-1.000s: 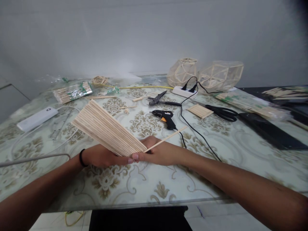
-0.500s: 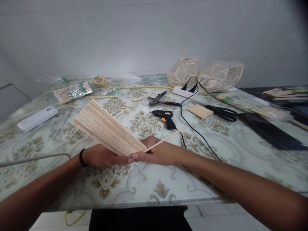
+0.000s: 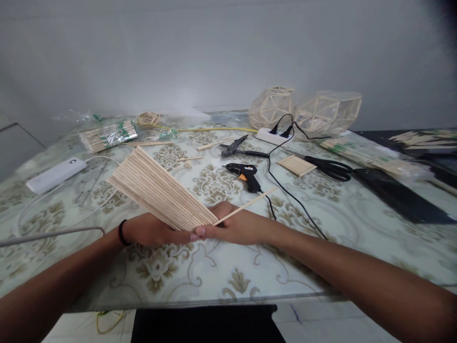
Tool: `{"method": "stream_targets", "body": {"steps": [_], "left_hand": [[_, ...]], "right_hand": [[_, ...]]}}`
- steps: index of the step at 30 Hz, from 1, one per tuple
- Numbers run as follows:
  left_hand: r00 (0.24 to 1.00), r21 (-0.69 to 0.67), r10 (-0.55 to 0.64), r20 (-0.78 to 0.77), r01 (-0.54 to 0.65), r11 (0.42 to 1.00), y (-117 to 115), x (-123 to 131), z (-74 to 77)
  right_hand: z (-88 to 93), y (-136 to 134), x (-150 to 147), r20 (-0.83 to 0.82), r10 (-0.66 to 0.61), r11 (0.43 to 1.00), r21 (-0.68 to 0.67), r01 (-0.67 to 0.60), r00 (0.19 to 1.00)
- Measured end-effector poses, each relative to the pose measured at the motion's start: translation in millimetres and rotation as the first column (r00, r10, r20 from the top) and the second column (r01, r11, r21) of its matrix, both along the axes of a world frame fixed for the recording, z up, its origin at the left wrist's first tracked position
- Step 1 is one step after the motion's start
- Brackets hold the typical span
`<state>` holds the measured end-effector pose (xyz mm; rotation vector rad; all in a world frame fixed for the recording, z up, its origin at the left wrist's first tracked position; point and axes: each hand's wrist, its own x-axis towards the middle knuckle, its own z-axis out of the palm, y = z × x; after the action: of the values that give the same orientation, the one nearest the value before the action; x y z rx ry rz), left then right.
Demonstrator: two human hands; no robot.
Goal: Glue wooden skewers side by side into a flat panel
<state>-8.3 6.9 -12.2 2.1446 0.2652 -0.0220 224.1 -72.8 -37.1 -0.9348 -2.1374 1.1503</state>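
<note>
Patterned counter (image 3: 221, 276) shows open room between the hands and its near edge. Left hand (image 3: 153, 231) has its fingers closed on the stick panel (image 3: 160, 190) at the lower corner, with the panel tilted up and away to the left. Right hand (image 3: 237, 227) meets that corner, fingers pinched on a single stick (image 3: 247, 205) pointing toward the glue gun (image 3: 246, 175), possibly touching the panel's edge. Scissors (image 3: 330, 167) sit well apart, far right.

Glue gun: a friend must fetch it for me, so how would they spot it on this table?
On the floral-patterned table, look at the middle, beyond the person's right hand. The glue gun lies with the black pliers behind it and the scissors to its right. Alone among these black tools, it has an orange trigger and a cord.
</note>
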Motion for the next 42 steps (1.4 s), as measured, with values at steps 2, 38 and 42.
{"method": "stream_targets", "body": {"steps": [2, 38, 42], "left_hand": [[1.0, -0.004, 0.004, 0.006, -0.004, 1.0, 0.3, -0.3, -0.6], [0.999, 0.019, -0.044, 0.004, 0.044, 0.999, 1.7, 0.0, -1.1], [0.999, 0.032, -0.035, 0.017, 0.034, 0.999, 0.8, -1.2, 0.4]], "right_hand": [[0.0, 0.2, 0.0, 0.001, -0.004, 1.0, 0.01, 0.004, 1.0], [-1.1, -1.1, 1.6, -0.029, -0.041, 0.996, -0.08, 0.039, 0.999], [-1.4, -0.7, 1.7, -0.019, -0.044, 0.998, -0.05, 0.043, 0.999]]}}
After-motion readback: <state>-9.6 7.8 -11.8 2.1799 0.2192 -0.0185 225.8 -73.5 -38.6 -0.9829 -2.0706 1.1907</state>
